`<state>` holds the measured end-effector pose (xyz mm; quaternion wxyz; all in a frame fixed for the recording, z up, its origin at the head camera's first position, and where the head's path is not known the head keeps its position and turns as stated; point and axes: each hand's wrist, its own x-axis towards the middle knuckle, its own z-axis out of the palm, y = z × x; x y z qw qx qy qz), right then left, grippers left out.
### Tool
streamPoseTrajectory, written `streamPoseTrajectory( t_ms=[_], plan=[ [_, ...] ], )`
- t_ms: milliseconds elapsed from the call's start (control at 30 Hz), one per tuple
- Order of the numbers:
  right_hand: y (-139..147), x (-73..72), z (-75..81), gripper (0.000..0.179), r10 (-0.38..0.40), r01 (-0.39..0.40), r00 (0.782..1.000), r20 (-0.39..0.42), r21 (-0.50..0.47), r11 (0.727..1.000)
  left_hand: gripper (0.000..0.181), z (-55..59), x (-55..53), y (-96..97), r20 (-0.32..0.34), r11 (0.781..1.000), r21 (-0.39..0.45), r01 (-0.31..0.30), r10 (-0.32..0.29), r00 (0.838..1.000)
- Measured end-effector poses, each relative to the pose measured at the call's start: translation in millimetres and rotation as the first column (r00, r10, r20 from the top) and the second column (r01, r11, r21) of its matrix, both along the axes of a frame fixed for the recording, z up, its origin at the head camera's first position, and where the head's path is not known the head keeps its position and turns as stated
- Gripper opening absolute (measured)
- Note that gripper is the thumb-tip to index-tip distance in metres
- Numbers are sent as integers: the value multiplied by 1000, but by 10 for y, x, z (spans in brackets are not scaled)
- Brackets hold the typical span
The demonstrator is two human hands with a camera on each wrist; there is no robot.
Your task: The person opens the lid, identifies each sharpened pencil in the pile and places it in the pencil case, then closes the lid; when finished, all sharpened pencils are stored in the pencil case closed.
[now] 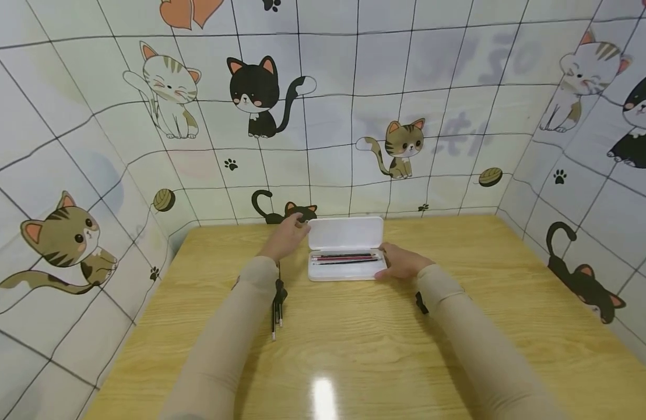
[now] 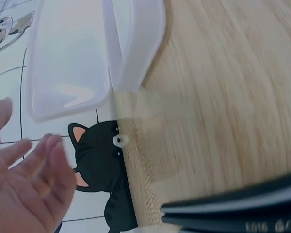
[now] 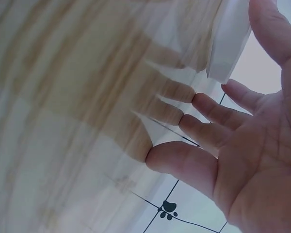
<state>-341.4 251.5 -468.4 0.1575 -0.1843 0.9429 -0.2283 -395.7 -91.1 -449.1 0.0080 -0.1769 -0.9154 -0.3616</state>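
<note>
A white pencil case (image 1: 346,273) lies on the table with its lid (image 1: 346,233) raised at the back. Several pencils (image 1: 344,258), dark and red, lie lengthwise inside it. My right hand (image 1: 404,261) grips the case's right end, thumb at the front corner and fingers toward the back. In the right wrist view, some of its fingertips (image 3: 157,160) rest on the glossy tabletop. Just left of the lid, my left hand (image 1: 287,238) has its fingers loosely bent, with nothing held. Black pencils (image 1: 274,321) lie under the left forearm; printed lettering shows on them in the left wrist view.
The wooden table (image 1: 344,338) meets a cloth backdrop (image 1: 328,128) printed with cats and grid lines, right behind the case. More of this cloth hangs at the left and right sides. A small black device (image 1: 421,303) shows beneath the right wrist.
</note>
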Motion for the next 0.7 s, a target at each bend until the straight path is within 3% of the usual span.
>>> streamPoseTrajectory(
  t_ms=[233, 400, 700],
  plan=[
    [52, -30, 20, 78, -86, 86, 996, 2, -10, 996, 57, 42, 80, 25, 27, 996, -44, 72, -71, 997],
    [100, -59, 133, 67, -165, 158, 983, -76, -87, 984, 52, 91, 116, -40, 72, 997, 20, 80, -81, 994],
    [19, -103, 283, 63, -175, 125, 958, -228, -217, 968, 40, 95, 112, -93, 97, 985, 119, 126, -138, 986]
  ],
)
